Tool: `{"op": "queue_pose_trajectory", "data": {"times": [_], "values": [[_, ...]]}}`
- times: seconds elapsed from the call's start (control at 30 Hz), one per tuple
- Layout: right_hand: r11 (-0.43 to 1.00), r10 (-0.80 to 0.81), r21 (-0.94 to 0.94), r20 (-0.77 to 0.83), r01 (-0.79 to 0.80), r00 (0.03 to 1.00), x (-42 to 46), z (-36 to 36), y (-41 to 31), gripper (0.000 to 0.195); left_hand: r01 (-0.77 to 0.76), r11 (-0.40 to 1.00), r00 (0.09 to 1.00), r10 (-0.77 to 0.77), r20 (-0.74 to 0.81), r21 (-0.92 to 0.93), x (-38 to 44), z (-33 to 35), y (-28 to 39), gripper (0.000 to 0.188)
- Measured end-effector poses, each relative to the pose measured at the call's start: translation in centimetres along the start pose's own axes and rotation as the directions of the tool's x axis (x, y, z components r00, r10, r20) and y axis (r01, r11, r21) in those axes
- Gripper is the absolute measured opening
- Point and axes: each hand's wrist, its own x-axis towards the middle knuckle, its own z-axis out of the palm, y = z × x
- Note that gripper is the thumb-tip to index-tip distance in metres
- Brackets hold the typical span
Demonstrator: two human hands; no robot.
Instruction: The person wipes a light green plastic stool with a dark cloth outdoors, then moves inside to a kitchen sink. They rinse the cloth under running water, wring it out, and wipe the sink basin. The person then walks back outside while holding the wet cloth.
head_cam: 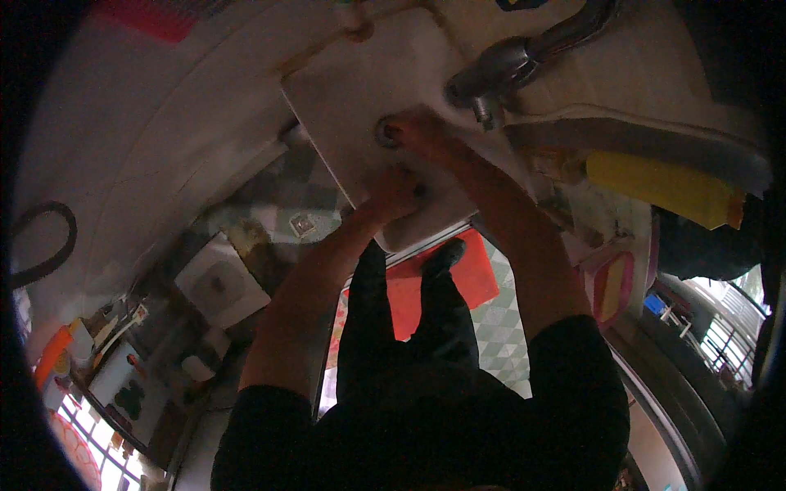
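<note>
A pale rectangular washbasin (362, 86) is in front of me in dim light. My right hand (420, 132) reaches into it, its fingers at a small round thing (385, 138) that may be the drain fitting. Whether they grip it is too dark to tell. Closer to my body, my left hand (393, 190) is low over the basin with curled fingers. A small dark spot (420, 191) shows beside those fingers; I cannot make out what it is or whether the hand holds it.
A metal tap (500, 70) juts over the basin from the upper right. Farther right are a grey ledge (645, 144) and a yellow object (663, 187). A red mat (405, 301) lies by my feet on patterned floor tiles (500, 331). To the left is a white recessed fixture (221, 285).
</note>
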Motion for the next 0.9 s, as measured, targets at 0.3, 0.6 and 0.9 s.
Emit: {"op": "queue_pose_trajectory", "data": {"times": [0.3,0.6,0.9], "values": [[0.983,0.174,0.071,-0.075,-0.169,0.982,-5.9,-2.8,-0.1,0.026,-0.116,0.872,0.992,0.123,-0.016,-0.475,0.9,1.3,1.2,0.024],[0.955,0.278,0.162,-0.193,-0.248,0.941,-12.2,-4.8,-3.8,0.025,-0.35,0.926,0.728,0.176,0.662,0.139,-4.5,-7.4,1.6,0.03],[0.932,0.349,0.145,-0.615,-0.333,0.707,-19.6,-7.6,-4.8,0.017,0.096,0.935,0.985,-0.138,-0.101,-0.341,-3.6,-2.8,9.3,0.022]]}}
